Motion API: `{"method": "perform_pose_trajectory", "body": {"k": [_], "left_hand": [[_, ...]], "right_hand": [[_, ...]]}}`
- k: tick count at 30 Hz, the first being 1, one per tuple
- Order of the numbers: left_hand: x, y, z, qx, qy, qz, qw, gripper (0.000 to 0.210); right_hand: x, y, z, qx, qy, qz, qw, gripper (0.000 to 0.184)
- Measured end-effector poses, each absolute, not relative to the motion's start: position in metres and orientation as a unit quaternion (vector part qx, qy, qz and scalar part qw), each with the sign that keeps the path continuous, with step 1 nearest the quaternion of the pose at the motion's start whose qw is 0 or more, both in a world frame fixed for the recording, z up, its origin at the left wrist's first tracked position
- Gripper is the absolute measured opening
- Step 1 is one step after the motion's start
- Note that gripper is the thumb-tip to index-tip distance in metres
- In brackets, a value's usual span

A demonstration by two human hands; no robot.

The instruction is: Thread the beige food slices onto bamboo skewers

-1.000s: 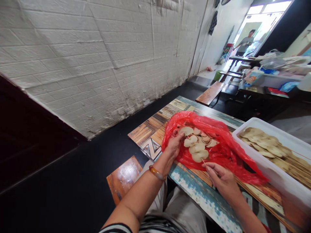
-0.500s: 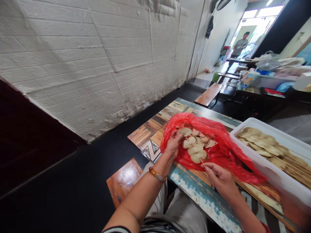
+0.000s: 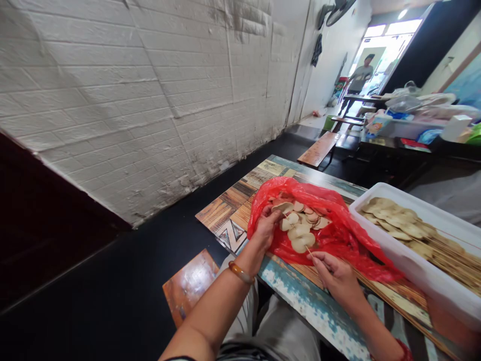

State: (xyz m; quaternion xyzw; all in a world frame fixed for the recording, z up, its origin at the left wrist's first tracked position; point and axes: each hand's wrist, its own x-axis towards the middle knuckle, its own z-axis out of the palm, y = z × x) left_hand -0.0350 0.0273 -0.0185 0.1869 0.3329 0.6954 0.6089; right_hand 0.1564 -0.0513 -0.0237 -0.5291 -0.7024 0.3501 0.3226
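Observation:
My right hand [image 3: 335,275] pinches the lower end of a thin wooden skewer [image 3: 308,250]. Several pale round slices [image 3: 301,237] are threaded along that skewer, over an open red plastic bag [image 3: 340,220]. At its far end, my left hand [image 3: 268,223] is closed on another slice [image 3: 282,207] by the skewer's tip. Loose slices [image 3: 312,217] lie in the bag behind the skewer. Right of the bag, a white plastic tub [image 3: 379,190] holds filled skewers [image 3: 394,215], their bare sticks toward me.
The bag and tub rest on a patterned wooden table [image 3: 225,208]. A wooden stool [image 3: 190,281] stands at the left, a bench [image 3: 318,149] beyond the table. Farther back, a cluttered table [image 3: 394,143] bears bags and boxes. A person [image 3: 361,75] is near the bright doorway.
The view has shifted slightly, so the scene sits a little further left. Both hands keep their hold on the skewer and slice. The person by the doorway has changed posture.

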Motion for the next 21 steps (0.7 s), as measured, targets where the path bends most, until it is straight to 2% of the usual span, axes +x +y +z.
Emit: {"method": "perform_pose_trajectory", "body": {"k": [11, 16, 21], "left_hand": [[-0.0353, 0.0278, -0.0215, 0.188, 0.346, 0.704, 0.591, 0.035], [-0.0363, 0.0302, -0.0242, 0.207, 0.356, 0.697, 0.587, 0.042], [-0.0361, 0.0319, -0.0245, 0.259, 0.38, 0.702, 0.544, 0.033]], "right_hand": [[0.152, -0.0556, -0.0163, -0.538, -0.702, 0.343, 0.317, 0.033], [0.1521, -0.055, -0.0151, -0.536, -0.71, 0.325, 0.322, 0.032], [0.1516, -0.0543, -0.0172, -0.537, -0.709, 0.32, 0.327, 0.034]]}}
